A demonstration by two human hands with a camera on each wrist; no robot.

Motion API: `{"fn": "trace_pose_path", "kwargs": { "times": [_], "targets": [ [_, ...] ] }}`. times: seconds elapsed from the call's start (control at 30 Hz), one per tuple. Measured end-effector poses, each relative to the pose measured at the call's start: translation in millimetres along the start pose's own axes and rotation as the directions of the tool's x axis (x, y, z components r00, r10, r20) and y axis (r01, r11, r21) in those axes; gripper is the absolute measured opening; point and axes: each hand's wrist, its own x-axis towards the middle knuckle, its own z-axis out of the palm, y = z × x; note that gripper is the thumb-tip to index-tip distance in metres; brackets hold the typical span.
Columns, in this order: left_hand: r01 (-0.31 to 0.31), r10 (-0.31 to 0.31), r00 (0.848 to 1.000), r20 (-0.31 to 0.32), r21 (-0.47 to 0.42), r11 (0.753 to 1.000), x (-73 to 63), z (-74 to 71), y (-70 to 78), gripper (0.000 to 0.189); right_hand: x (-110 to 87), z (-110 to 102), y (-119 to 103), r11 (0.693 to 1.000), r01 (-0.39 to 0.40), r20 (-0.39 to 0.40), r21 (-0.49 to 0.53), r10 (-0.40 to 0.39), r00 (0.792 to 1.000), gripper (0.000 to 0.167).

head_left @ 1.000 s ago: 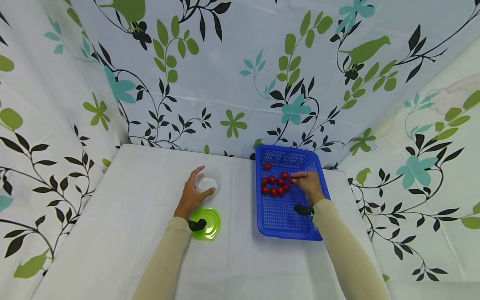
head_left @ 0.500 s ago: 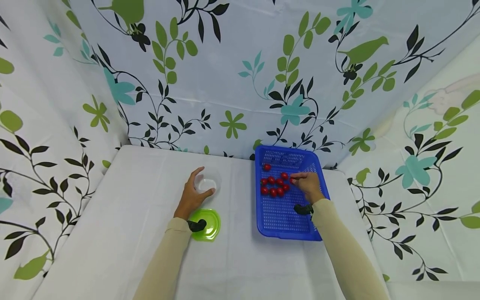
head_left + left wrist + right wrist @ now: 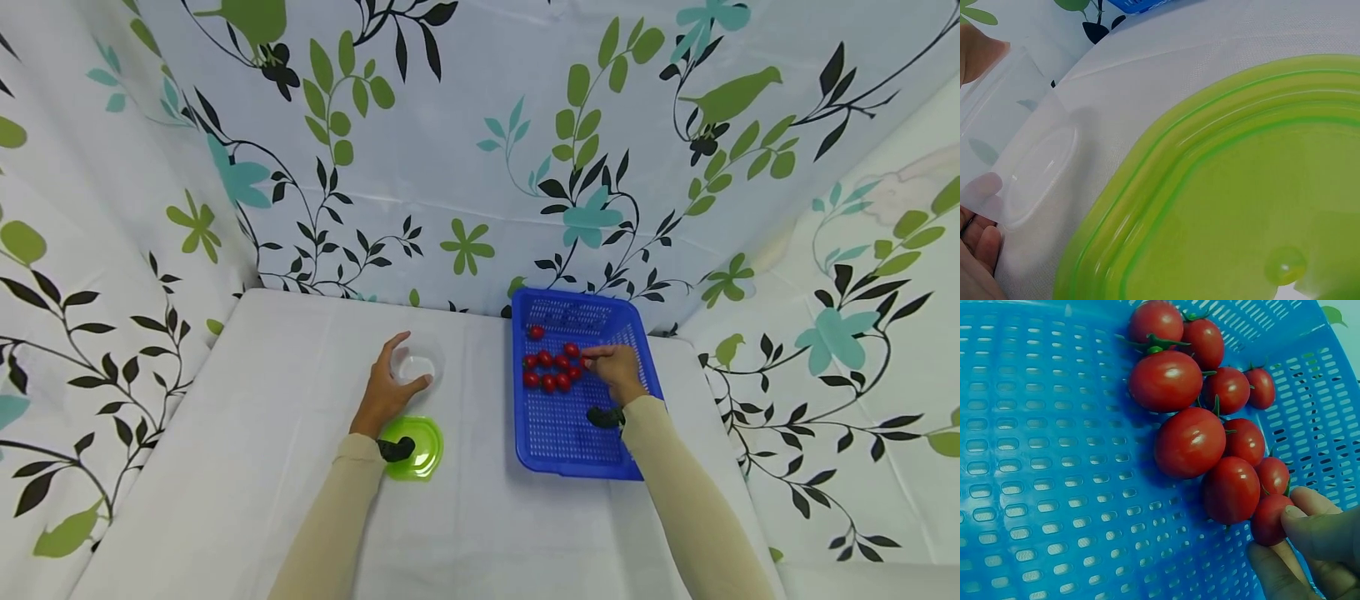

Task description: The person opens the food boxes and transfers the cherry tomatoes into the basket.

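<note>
My left hand (image 3: 385, 392) grips a small clear plastic container (image 3: 415, 367) on the white table, thumb at one side and fingers round the other. In the left wrist view the container (image 3: 1038, 165) looks see-through, with a rounded base. Close by lies a translucent green lid (image 3: 425, 450), partly covered by my left wrist in the head view. Inside a blue perforated basket (image 3: 555, 454), my right hand (image 3: 617, 368) pinches a red cherry tomato (image 3: 1270, 519) between thumb and fingers. It sits at the end of a cluster of several tomatoes (image 3: 1190, 442), some with green stems.
The basket stands at the right of the table, against the back curtain (image 3: 450, 167). One tomato (image 3: 536, 332) lies apart near its far left corner. White tablecloth (image 3: 480, 517) separates lid and basket. Patterned curtains also hang at both sides.
</note>
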Motion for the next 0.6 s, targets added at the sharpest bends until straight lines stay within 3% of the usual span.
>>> {"fn": "trace_pose_path", "kwargs": {
  "times": [0.6],
  "targets": [
    [0.019, -0.019, 1.000, -0.004, 0.017, 1.000, -2.0, 0.6, 5.6, 0.095, 4.8, 1.5, 5.8, 0.999, -0.004, -0.003, -0.047, 0.004, 1.000, 0.028]
  ]
}}
